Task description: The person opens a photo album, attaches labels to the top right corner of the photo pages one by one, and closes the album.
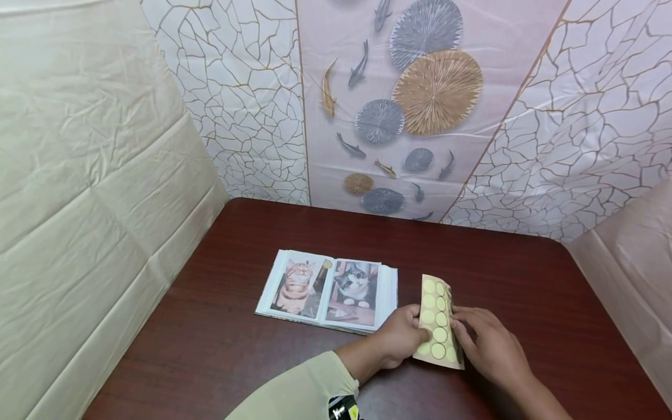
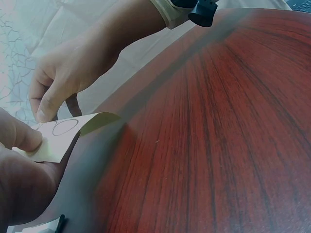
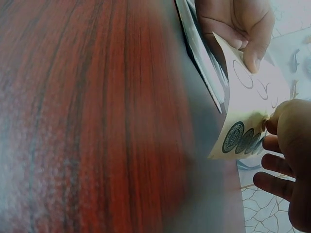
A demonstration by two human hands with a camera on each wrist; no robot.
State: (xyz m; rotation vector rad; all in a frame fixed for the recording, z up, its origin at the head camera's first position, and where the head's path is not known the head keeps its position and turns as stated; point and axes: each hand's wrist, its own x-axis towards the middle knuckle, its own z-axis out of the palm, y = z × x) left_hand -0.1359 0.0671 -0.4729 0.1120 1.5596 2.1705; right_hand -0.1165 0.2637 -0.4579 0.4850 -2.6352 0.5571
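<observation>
A sheet of round stickers point(image 1: 431, 318), pale yellow with rows of circles, is held above the table. My left hand point(image 1: 397, 337) pinches its left edge, the thumb lying on the front. At the opposite edge, my right hand point(image 1: 490, 345) pinches the sheet between thumb and forefinger, and the sheet bends there. In the right wrist view, dark round printed stickers point(image 3: 233, 137) show on the bent part below those fingertips. Whether a sticker is lifted off is hard to tell. Beside my left hand lies an open photo album point(image 1: 387, 291) with a cat picture on each page.
A small round gold sticker point(image 1: 328, 264) sits at the top of the album's left page. The dark red wooden table point(image 1: 210, 361) has rounded far corners. Patterned cloth point(image 1: 252, 105) hangs behind it, and a cream cloth point(image 1: 79, 192) hangs along the left side.
</observation>
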